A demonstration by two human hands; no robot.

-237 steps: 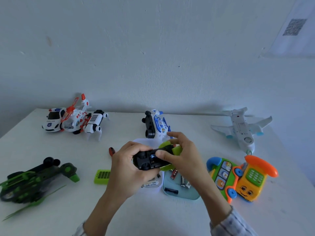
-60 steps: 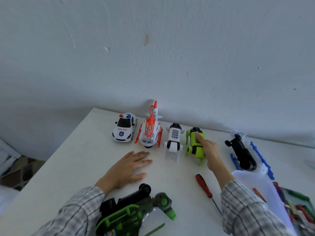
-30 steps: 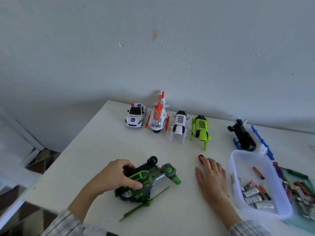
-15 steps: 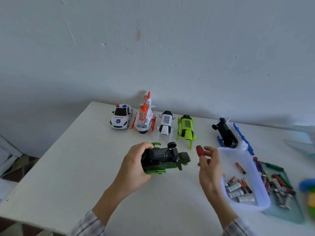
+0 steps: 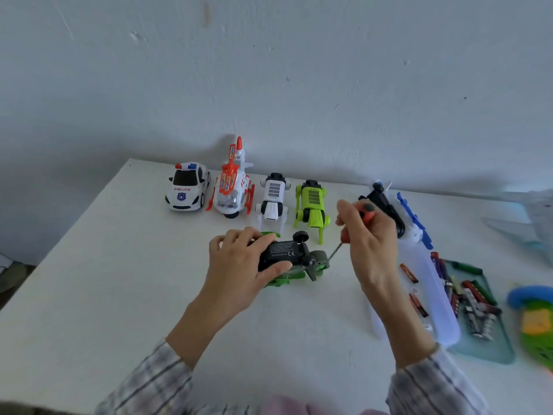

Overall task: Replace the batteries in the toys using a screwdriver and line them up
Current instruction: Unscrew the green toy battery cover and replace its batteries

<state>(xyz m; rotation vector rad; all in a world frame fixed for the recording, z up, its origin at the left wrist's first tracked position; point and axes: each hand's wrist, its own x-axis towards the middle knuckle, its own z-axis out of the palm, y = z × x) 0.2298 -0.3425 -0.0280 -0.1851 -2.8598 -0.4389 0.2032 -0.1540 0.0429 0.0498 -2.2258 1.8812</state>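
Note:
My left hand (image 5: 239,266) grips a dark green and black toy helicopter (image 5: 294,259), turned belly up at the table's middle. My right hand (image 5: 369,244) holds a red-handled screwdriver (image 5: 363,215), its thin shaft slanting down to the toy's right end. Along the back stand a police car (image 5: 187,190), an orange and white helicopter (image 5: 233,190), a white robot dog (image 5: 273,199) and a green robot dog (image 5: 312,205), side by side.
A blue and white helicopter toy (image 5: 395,214) lies on its side at the back right. A clear plastic box (image 5: 419,265) with batteries sits right of my hand. Beside it, a teal lid (image 5: 484,348) holds several more batteries. A colourful toy phone (image 5: 532,319) is at the right edge.
My right hand has lifted the screwdriver upright and brought its tip toward the upturned toy. My left hand keeps the toy steady.

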